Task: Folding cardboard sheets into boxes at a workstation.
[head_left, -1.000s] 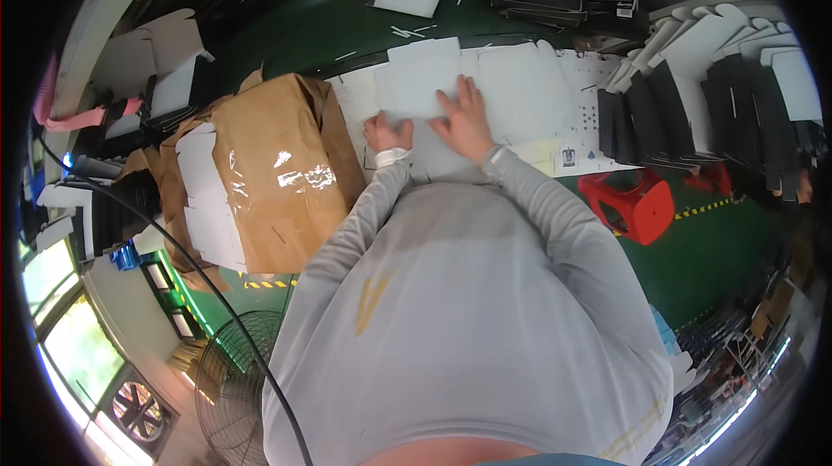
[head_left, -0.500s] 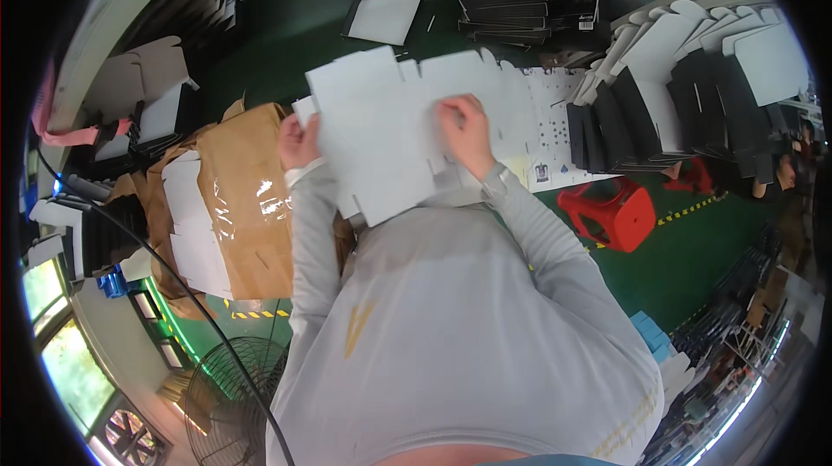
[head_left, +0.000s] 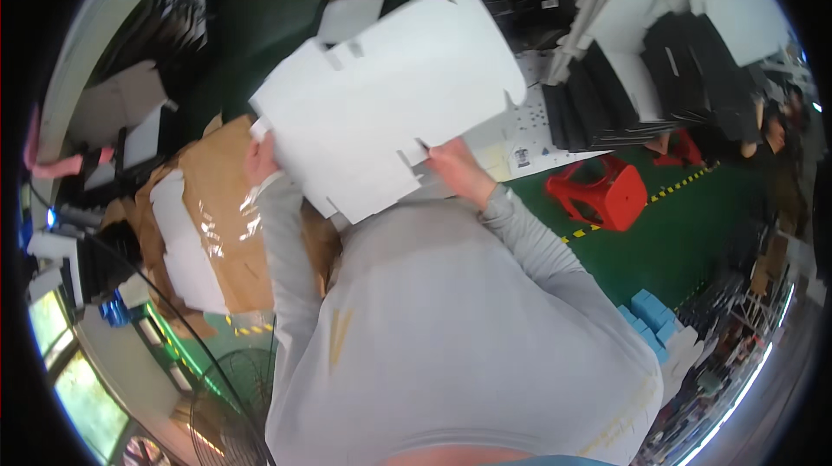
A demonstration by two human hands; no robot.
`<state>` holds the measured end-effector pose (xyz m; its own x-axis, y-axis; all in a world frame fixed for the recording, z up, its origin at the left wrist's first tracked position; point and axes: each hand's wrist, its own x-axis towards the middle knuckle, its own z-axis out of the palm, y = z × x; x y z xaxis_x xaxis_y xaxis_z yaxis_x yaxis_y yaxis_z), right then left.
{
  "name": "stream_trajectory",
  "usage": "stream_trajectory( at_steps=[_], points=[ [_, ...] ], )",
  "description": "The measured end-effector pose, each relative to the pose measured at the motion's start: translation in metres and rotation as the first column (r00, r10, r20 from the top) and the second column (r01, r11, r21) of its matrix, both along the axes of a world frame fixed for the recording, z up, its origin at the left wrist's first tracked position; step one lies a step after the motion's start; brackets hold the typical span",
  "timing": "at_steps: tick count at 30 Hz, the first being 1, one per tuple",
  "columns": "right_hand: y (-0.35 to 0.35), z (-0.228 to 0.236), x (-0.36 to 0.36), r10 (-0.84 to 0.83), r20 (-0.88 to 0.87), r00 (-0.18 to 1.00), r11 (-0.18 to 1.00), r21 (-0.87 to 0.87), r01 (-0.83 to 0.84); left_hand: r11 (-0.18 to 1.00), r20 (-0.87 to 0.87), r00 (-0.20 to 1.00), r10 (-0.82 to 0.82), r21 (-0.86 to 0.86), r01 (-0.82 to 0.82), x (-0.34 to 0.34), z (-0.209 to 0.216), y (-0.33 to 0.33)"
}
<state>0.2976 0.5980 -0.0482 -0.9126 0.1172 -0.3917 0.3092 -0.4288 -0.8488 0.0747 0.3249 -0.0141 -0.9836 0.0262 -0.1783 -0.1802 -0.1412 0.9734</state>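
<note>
Green floor, cardboard, fingers at two edges

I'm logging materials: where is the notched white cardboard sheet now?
In the head view, the white cardboard sheet is above centre, held between the left hand and right hand, right of the brown paper bundle.

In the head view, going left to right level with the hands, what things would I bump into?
Pink band, brown paper package, left hand, white cardboard sheet, right hand, red stool.
</note>
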Motion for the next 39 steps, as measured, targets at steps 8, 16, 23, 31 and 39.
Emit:
stream_trajectory(
  at_steps=[8,16,23,31,39],
  points=[
    [-0.001,0.03,-0.003,-0.284,-0.025,0.958,0.869,0.416,0.269,0.63,-0.425,0.712,-0.559,-0.776,0.032,0.031,-0.041,0.066],
    [0.011,0.004,0.019,0.28,-0.019,0.96,0.327,0.942,-0.076,0.152,-0.11,0.346,-0.932,-0.984,0.094,0.109,-0.092,0.104],
    [0.059,0.023,0.005,0.528,-0.013,0.849,0.433,0.864,-0.256,0.381,-0.261,0.393,-0.882,-0.884,0.271,0.094,-0.1,0.092],
    [0.093,-0.033,-0.014,0.407,0.086,0.909,0.561,0.762,-0.323,0.451,-0.319,0.656,-0.684,-0.892,0.036,0.089,-0.084,0.091],
    [0.035,-0.014,-0.057,0.098,0.0,0.995,0.779,0.622,-0.077,0.474,-0.2,0.966,-0.166,-0.875,-0.1,0.085,-0.097,0.101]
  ],
)
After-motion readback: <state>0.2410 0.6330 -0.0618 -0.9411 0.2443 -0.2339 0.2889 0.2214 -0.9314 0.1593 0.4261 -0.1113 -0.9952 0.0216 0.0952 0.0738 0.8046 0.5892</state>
